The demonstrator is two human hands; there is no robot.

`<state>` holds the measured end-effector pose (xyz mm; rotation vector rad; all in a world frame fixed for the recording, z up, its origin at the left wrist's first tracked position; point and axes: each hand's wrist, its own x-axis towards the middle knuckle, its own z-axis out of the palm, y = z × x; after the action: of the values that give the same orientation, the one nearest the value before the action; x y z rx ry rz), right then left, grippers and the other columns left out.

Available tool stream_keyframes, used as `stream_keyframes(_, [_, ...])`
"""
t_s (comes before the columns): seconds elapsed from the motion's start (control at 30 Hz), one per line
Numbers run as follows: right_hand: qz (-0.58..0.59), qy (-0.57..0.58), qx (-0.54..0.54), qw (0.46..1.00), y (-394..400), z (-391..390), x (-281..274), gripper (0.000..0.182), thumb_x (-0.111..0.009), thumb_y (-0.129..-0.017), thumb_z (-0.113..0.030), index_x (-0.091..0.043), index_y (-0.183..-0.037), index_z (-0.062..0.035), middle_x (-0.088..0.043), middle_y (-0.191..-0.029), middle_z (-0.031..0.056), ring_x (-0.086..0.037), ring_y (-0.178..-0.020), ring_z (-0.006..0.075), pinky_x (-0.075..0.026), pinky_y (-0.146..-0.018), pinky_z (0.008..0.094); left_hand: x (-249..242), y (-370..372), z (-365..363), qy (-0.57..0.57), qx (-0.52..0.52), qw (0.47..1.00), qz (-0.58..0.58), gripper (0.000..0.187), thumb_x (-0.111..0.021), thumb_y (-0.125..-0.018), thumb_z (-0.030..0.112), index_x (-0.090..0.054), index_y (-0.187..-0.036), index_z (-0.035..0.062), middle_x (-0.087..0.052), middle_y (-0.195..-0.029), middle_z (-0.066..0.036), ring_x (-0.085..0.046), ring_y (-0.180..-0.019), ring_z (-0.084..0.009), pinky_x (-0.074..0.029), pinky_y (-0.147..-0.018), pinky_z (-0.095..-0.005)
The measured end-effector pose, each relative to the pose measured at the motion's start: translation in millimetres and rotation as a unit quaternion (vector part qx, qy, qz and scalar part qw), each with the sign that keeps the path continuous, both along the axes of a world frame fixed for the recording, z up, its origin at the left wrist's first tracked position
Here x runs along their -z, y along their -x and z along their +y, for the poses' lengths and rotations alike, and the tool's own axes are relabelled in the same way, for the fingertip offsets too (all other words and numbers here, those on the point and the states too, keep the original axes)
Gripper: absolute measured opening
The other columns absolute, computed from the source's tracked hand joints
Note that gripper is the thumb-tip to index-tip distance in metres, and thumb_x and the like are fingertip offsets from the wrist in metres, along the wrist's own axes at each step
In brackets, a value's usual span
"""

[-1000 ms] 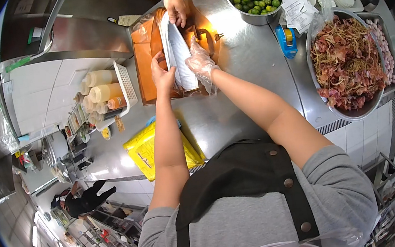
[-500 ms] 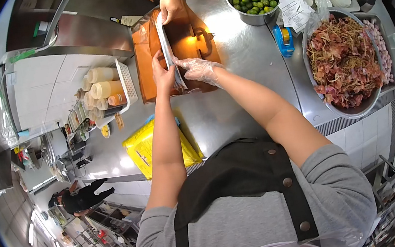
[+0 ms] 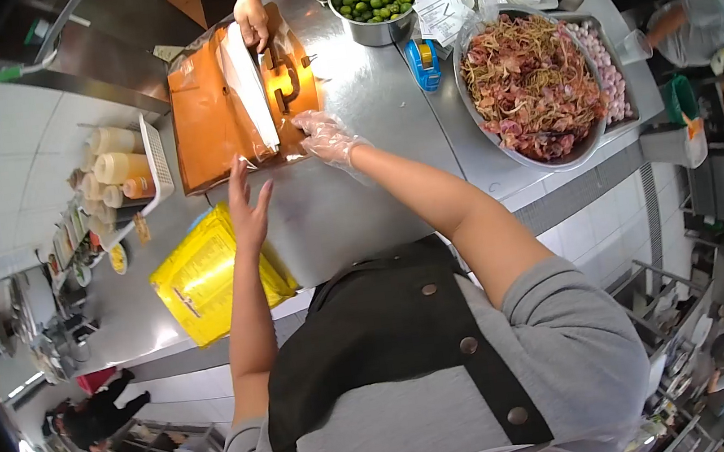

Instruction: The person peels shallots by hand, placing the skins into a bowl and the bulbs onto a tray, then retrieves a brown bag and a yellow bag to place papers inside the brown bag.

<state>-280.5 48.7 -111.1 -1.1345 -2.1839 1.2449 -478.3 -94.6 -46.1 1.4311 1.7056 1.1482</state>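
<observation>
A flat orange-brown briefcase point(image 3: 208, 109) with a handle and a clear plastic covering lies on the steel counter. White papers point(image 3: 245, 87) stick up from its opening. Bare and spread, my left hand point(image 3: 248, 206) is raised just off the briefcase's near edge, holding nothing. My right hand point(image 3: 335, 142), in a clear plastic glove, has its fingers bent together at the near right corner of the briefcase, seemingly gripping its edge; the fingertips are partly hidden. From across the counter, another person's hand point(image 3: 252, 18) reaches to the top of the papers.
A yellow package point(image 3: 207, 286) lies near my left forearm. To the right are a pot of green limes point(image 3: 375, 39), a blue tape dispenser point(image 3: 424, 65), receipts point(image 3: 439, 16) and a large bowl of reddish peelings point(image 3: 535, 87). A white basket of bottles point(image 3: 159, 165) stands left.
My left hand has let go of the papers and drawn back, opening. My right hand has moved off the papers to the briefcase's corner. The view has shifted, moving the counter items left.
</observation>
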Motion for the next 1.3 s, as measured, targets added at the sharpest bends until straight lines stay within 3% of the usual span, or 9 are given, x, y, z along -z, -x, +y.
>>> stream_keyframes(0.3, [0.019,-0.244,0.052,0.968,-23,-98,-24,0.061,-0.060,-0.086,-0.009,-0.051,-0.146,-0.0112,-0.044,-0.147,0.0199,-0.041,-0.136,0.0371,-0.036,-0.111,0.0460,-14,20,-161,-0.022,-0.274,0.960,-0.053,0.057,-0.067,-0.089,-0.005,-0.050,-0.141,0.0064,-0.059,-0.113,-0.009,-0.060,-0.070,-0.0072,-0.051,-0.058,-0.0197])
stream_keyframes(0.63, [0.052,-0.449,-0.155,0.878,94,-302,-25,0.076,-0.065,-0.089,-0.040,-0.036,-0.154,-0.0142,-0.036,-0.155,0.0206,-0.032,-0.144,0.0414,-0.015,-0.116,0.0631,19,7,-351,-0.039,-0.146,0.984,-0.095,0.046,-0.069,-0.093,0.018,-0.057,-0.138,0.0181,-0.067,-0.092,-0.009,-0.065,-0.075,-0.0193,-0.054,-0.070,-0.0353])
stream_keyframes(0.77, [-0.175,-0.427,-0.104,0.881,177,-322,-52,0.081,-0.055,-0.096,-0.052,-0.020,-0.161,-0.0196,-0.015,-0.165,0.0170,-0.020,-0.151,0.0380,-0.014,-0.115,0.0687,19,60,-481,0.094,-0.201,0.975,-0.013,0.040,-0.066,-0.096,0.026,-0.057,-0.134,0.0154,-0.068,-0.096,-0.014,-0.065,-0.079,-0.0302,-0.053,-0.074,-0.0413])
stream_keyframes(0.9, [-0.229,-0.491,-0.079,0.837,234,-320,-44,0.078,-0.050,-0.097,-0.060,-0.021,-0.161,-0.0251,-0.013,-0.167,0.0129,-0.020,-0.150,0.0388,-0.023,-0.113,0.0678,163,97,-658,0.287,-0.329,0.884,0.168,0.040,-0.069,-0.088,0.021,-0.062,-0.123,0.0025,-0.068,-0.114,-0.018,-0.067,-0.106,-0.0345,-0.054,-0.090,-0.0475])
stream_keyframes(1.0, [-0.283,-0.466,-0.094,0.833,260,-347,-53,0.078,-0.049,-0.098,-0.059,-0.021,-0.161,-0.0229,-0.014,-0.167,0.0130,-0.022,-0.150,0.0394,-0.023,-0.114,0.0666,133,98,-773,0.662,-0.324,0.665,0.126,0.027,-0.068,-0.085,0.014,-0.074,-0.109,0.0047,-0.073,-0.111,-0.016,-0.070,-0.103,-0.0346,-0.055,-0.082,-0.0586])
stream_keyframes(1.1, [-0.338,-0.416,-0.116,0.836,284,-375,-50,0.078,-0.048,-0.098,-0.058,-0.020,-0.161,-0.0199,-0.016,-0.166,0.0138,-0.022,-0.150,0.0397,-0.021,-0.116,0.0643,142,96,-868,0.574,-0.381,0.724,0.036,0.047,-0.077,-0.082,0.031,-0.070,-0.123,0.0083,-0.073,-0.111,-0.019,-0.072,-0.097,-0.0323,-0.058,-0.077,-0.0467])
stream_keyframes(1.23, [-0.298,-0.452,-0.114,0.833,280,-393,-27,0.077,-0.048,-0.099,-0.057,-0.023,-0.160,-0.0176,-0.019,-0.165,0.0154,-0.022,-0.150,0.0407,-0.019,-0.117,0.0624,10,149,-914,0.229,-0.513,0.721,-0.406,0.080,-0.075,-0.085,0.020,-0.035,-0.154,0.0142,-0.073,-0.106,-0.014,-0.072,-0.086,-0.0249,-0.059,-0.078,-0.0341])
stream_keyframes(1.27, [-0.304,-0.451,-0.101,0.833,278,-393,-24,0.077,-0.048,-0.099,-0.057,-0.023,-0.160,-0.0176,-0.019,-0.165,0.0154,-0.022,-0.150,0.0407,-0.019,-0.117,0.0624,19,176,-950,0.141,-0.510,0.845,-0.083,0.070,-0.068,-0.085,0.014,-0.041,-0.150,0.0112,-0.072,-0.098,-0.012,-0.071,-0.081,-0.0219,-0.058,-0.072,-0.0326])
stream_keyframes(1.3, [-0.284,-0.462,-0.112,0.833,278,-394,-25,0.077,-0.050,-0.099,-0.055,-0.023,-0.160,-0.0159,-0.021,-0.165,0.0160,-0.023,-0.149,0.0406,-0.019,-0.118,0.0601,-69,205,-936,0.171,-0.609,0.770,-0.091,0.058,-0.069,-0.087,0.021,-0.055,-0.140,0.0049,-0.069,-0.093,-0.010,-0.068,-0.077,-0.0213,-0.054,-0.073,-0.0368])
